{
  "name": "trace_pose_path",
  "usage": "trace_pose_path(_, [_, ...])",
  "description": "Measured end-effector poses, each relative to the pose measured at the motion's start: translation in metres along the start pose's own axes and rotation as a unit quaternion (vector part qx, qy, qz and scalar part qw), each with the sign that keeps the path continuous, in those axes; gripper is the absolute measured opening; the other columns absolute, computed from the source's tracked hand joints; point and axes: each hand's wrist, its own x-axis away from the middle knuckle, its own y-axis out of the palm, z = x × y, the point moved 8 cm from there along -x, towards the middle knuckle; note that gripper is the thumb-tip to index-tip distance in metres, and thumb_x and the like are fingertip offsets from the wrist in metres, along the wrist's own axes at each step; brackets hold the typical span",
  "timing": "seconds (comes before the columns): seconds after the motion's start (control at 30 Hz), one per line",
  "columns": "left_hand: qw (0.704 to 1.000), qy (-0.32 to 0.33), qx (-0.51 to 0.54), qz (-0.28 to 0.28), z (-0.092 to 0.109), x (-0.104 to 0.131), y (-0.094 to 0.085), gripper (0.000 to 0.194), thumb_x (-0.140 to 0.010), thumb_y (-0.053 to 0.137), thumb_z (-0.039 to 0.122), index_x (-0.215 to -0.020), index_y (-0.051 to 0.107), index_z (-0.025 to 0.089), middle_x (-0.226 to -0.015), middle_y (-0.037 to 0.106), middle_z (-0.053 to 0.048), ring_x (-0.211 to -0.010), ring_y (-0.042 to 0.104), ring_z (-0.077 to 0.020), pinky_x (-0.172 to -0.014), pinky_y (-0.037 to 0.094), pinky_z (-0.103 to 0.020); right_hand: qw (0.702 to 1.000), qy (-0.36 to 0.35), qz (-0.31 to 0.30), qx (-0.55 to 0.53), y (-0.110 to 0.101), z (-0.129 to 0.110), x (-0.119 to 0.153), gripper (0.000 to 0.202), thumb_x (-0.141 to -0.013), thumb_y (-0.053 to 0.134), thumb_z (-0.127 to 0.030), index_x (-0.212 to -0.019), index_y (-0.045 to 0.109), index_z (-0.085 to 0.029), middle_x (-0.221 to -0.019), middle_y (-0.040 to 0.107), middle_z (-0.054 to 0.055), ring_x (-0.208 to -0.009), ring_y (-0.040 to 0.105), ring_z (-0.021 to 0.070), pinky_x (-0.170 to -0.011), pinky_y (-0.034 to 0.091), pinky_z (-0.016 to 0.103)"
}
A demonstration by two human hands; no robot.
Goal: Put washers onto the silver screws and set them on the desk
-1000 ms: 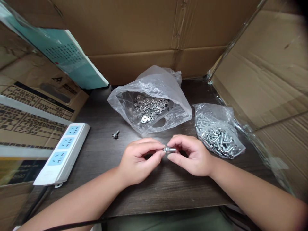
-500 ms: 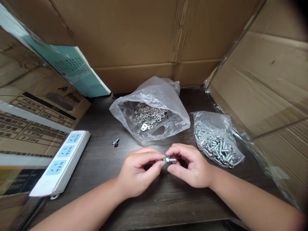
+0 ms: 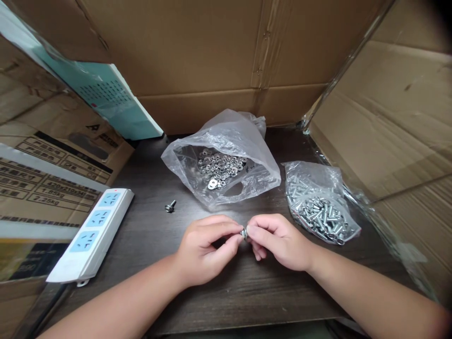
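Observation:
Between my two hands, just above the dark tabletop, is a small metal bolt [image 3: 243, 233] with a washer and nut on it. My left hand [image 3: 208, 247] pinches its head end between thumb and forefinger. From the other side, my right hand [image 3: 278, 240] closes thumb and forefinger over the nut and shank, hiding most of the bolt. Another bolt with a washer [image 3: 170, 206] lies on the table, left of and beyond my left hand. Past my hands sits an open clear plastic bag [image 3: 240, 136] of loose washers and nuts [image 3: 221, 167].
To the right lies a second plastic bag [image 3: 310, 169] filled with bolts [image 3: 326, 219]. A white power strip [image 3: 92, 235] rests at the left, beside a printed cardboard box [image 3: 52, 183]. Cardboard walls [image 3: 197, 52] stand at the back and right, with a teal booklet [image 3: 113, 99] at the back left.
My right thumb and forefinger have closed over the bolt's threaded end, which showed before. The left hand keeps its pinch. The view has shifted slightly.

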Motion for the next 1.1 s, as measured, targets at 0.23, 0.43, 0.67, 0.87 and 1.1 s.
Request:
trace_pose_path(0.23, [0.998, -0.047, 0.029, 0.004, -0.005, -0.002, -0.001, 0.012, -0.078, 0.066, 0.005, -0.087, 0.073, 0.009, -0.074, 0.072, -0.006, -0.064, 0.066, -0.0070, -0.062, 0.055, -0.014, 0.946, -0.244, 0.092, 0.190, -0.008, -0.037, 0.012, 0.011, -0.087, 0.064, -0.018, -0.096, 0.063, -0.012, -0.075, 0.056, 0.004, -0.066, 0.053, 0.0108, -0.061, 0.045, 0.024])
trace_pose_path(0.43, [1.000, 0.001, 0.003, -0.004, 0.003, -0.001, 0.000, 0.014, -0.079, 0.064, 0.004, -0.089, 0.072, 0.010, -0.075, 0.072, -0.007, -0.066, 0.067, -0.0087, -0.062, 0.056, -0.016, 0.946, -0.248, 0.073, 0.195, -0.004, -0.038, 0.012, 0.009, -0.091, 0.057, -0.019, -0.092, 0.063, -0.013, -0.075, 0.057, 0.005, -0.067, 0.053, 0.0126, -0.062, 0.044, 0.026])
trace_pose_path(0.67, [0.999, 0.050, -0.016, -0.006, 0.008, 0.000, -0.001, 0.018, -0.077, 0.064, 0.003, -0.091, 0.071, 0.011, -0.076, 0.072, -0.008, -0.067, 0.067, -0.0098, -0.062, 0.057, -0.017, 0.997, 0.016, -0.030, -0.064, 0.006, 0.000, 0.002, 0.029, -0.094, 0.055, -0.038, -0.080, 0.054, -0.013, -0.058, 0.053, -0.001, -0.053, 0.053, 0.0103, -0.055, 0.047, 0.024])
trace_pose_path(0.87, [0.997, -0.055, 0.057, -0.003, -0.006, -0.002, 0.000, 0.013, -0.079, 0.065, 0.005, -0.087, 0.074, 0.010, -0.074, 0.073, -0.008, -0.064, 0.067, -0.0091, -0.061, 0.056, -0.015, 0.952, -0.243, 0.075, 0.171, -0.007, -0.043, 0.014, 0.007, -0.088, 0.061, -0.017, -0.094, 0.061, -0.013, -0.077, 0.056, 0.004, -0.067, 0.052, 0.0112, -0.062, 0.045, 0.025])
trace_pose_path(1.1, [1.000, 0.013, 0.016, -0.015, 0.006, 0.000, 0.000, 0.016, -0.078, 0.063, 0.003, -0.089, 0.072, 0.011, -0.077, 0.072, -0.008, -0.067, 0.067, -0.0093, -0.063, 0.057, -0.016, 0.913, -0.312, 0.050, 0.256, 0.001, -0.046, 0.021, 0.007, -0.091, 0.055, -0.013, -0.098, 0.055, -0.015, -0.077, 0.053, 0.004, -0.070, 0.049, 0.0134, -0.062, 0.042, 0.027])
